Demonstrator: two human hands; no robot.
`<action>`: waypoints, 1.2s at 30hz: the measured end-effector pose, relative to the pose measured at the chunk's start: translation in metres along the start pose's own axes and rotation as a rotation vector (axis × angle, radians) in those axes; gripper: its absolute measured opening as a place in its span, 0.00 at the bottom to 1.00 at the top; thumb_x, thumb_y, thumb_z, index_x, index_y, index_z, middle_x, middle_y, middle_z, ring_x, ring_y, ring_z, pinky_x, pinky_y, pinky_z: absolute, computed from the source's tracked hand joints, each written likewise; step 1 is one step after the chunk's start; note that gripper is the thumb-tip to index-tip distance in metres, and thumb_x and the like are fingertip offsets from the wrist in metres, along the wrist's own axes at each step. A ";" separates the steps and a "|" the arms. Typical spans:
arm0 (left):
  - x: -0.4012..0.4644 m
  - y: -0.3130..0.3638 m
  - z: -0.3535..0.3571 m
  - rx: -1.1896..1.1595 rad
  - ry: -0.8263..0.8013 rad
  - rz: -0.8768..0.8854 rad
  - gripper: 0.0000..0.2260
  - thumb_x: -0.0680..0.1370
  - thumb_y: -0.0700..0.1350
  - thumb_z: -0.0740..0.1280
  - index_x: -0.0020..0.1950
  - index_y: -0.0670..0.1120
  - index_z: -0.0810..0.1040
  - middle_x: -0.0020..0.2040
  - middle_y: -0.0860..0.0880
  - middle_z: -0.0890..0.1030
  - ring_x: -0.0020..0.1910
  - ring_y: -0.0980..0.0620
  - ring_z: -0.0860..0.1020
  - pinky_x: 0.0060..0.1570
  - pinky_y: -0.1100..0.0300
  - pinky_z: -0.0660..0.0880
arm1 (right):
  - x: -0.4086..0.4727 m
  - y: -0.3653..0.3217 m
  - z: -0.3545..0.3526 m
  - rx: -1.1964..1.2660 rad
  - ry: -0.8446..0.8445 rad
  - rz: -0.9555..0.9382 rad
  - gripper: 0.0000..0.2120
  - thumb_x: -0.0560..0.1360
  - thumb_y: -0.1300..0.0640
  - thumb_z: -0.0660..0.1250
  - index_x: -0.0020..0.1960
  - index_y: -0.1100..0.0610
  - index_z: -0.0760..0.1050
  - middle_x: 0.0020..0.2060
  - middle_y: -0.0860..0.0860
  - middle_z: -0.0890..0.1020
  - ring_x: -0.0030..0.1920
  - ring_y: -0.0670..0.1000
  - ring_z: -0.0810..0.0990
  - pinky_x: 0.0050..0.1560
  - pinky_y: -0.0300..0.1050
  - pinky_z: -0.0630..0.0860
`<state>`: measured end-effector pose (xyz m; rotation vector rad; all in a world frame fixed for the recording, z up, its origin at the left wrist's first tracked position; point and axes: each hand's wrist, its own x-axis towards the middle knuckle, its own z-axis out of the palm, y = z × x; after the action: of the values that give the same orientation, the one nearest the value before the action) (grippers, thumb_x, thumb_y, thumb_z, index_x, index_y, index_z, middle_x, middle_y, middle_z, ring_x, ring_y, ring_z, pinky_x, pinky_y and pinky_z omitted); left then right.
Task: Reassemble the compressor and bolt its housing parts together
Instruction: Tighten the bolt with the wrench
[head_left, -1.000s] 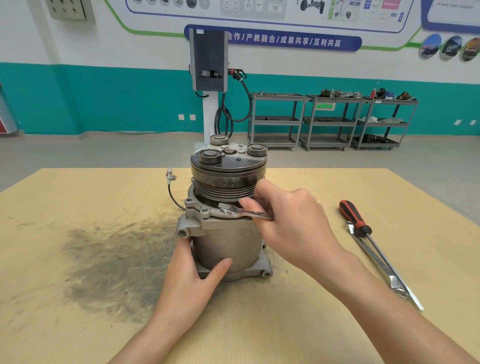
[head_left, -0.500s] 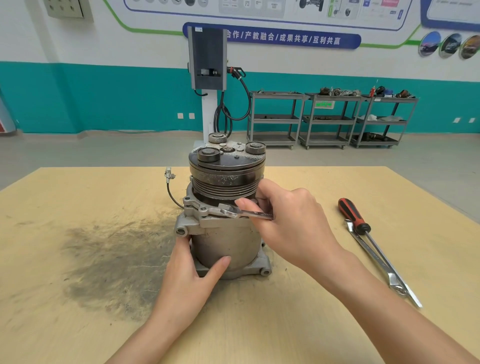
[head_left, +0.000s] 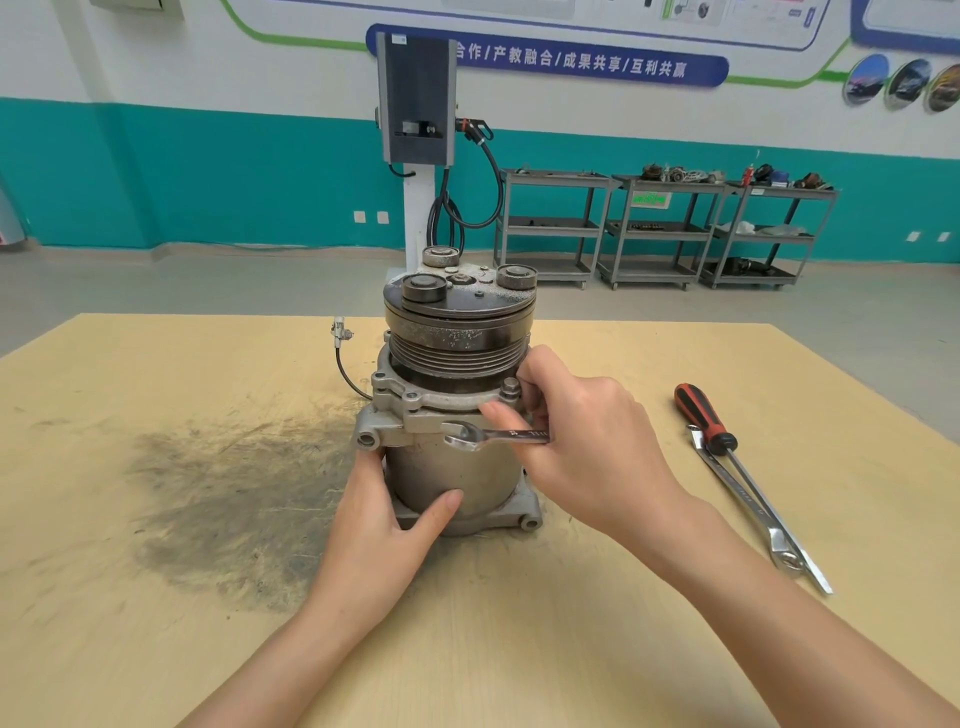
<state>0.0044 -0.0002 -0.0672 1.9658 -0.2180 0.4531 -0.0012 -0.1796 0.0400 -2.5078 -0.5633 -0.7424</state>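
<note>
The compressor (head_left: 452, 467) stands upright on the wooden table (head_left: 156, 597), pulley and clutch plate on top. My left hand (head_left: 387, 525) wraps the lower left of its grey body, thumb across the front. My right hand (head_left: 587, 447) grips a small open-end wrench (head_left: 488, 435), held level in front of the housing flange with its jaw pointing left. A bolt head (head_left: 511, 387) stands up from the flange just above my right fingers. A black wire with a connector (head_left: 340, 332) hangs off the compressor's left side.
A red-and-black screwdriver (head_left: 706, 418) and a long wrench (head_left: 748, 504) lie on the table at the right. A dark grimy stain (head_left: 223, 493) covers the table left of the compressor. Shelving carts (head_left: 665, 228) and a charging post (head_left: 418, 104) stand far behind.
The wrench has come off the flange's left bolt and now sits lower and further right, in front of the housing. My left hand kept its hold on the body.
</note>
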 end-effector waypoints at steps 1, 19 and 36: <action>0.000 0.000 0.000 0.002 -0.001 -0.001 0.29 0.71 0.50 0.73 0.63 0.63 0.60 0.58 0.73 0.66 0.56 0.82 0.63 0.51 0.84 0.61 | 0.000 0.000 0.000 0.004 0.005 0.000 0.15 0.77 0.44 0.64 0.43 0.53 0.64 0.25 0.44 0.67 0.30 0.56 0.70 0.31 0.51 0.71; -0.001 -0.001 -0.001 0.021 -0.001 -0.013 0.26 0.71 0.53 0.73 0.58 0.70 0.60 0.57 0.73 0.67 0.56 0.83 0.62 0.51 0.83 0.62 | 0.009 0.005 -0.011 -0.013 -0.091 -0.022 0.13 0.79 0.43 0.53 0.47 0.52 0.67 0.29 0.50 0.75 0.32 0.58 0.72 0.32 0.51 0.70; -0.001 0.001 -0.001 -0.025 -0.007 -0.008 0.28 0.71 0.50 0.74 0.58 0.72 0.60 0.56 0.78 0.67 0.55 0.83 0.64 0.51 0.76 0.65 | 0.014 -0.001 -0.010 -0.067 -0.065 -0.028 0.15 0.79 0.39 0.54 0.42 0.49 0.60 0.28 0.49 0.70 0.31 0.56 0.69 0.30 0.47 0.63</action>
<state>0.0034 -0.0002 -0.0663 1.9439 -0.2196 0.4363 0.0049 -0.1806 0.0556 -2.5983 -0.6073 -0.7036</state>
